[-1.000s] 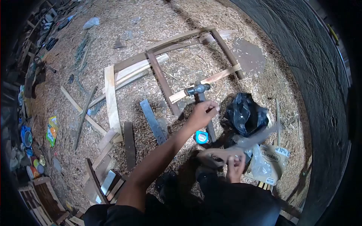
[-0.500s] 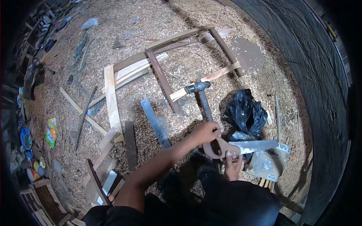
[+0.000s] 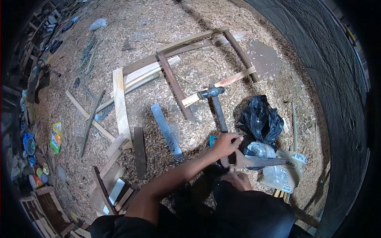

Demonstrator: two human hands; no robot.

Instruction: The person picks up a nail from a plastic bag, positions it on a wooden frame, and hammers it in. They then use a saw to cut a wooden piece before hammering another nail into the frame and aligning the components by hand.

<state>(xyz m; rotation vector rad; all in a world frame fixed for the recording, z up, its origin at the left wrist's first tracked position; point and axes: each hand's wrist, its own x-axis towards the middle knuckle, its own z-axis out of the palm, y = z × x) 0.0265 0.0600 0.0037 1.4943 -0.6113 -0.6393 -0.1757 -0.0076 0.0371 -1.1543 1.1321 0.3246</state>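
A ball-peen hammer (image 3: 217, 107) points up and away, its lower handle end inside my closed left hand (image 3: 227, 145). Just below that hand is the brown handle (image 3: 241, 160) of a handsaw, whose blade (image 3: 268, 162) extends to the right. My right hand (image 3: 238, 180) is under the saw handle with its fingers bent together near the handle's lower edge; what they hold, if anything, is too small to tell. The black plastic bag (image 3: 260, 119) lies beyond the blade, and the printed sack (image 3: 291, 168) lies at the blade's tip.
A wooden frame (image 3: 170, 77) lies on the shavings ahead. Loose slats (image 3: 121, 103) and a grey metal-like strip (image 3: 166, 129) lie to the left. Dark sheeting (image 3: 317, 59) runs along the right. Wood scraps (image 3: 51, 208) are at lower left.
My right hand has moved left and down from the saw's blade end to below its handle. The blade has turned, its face now darker. My left hand has shifted slightly right.
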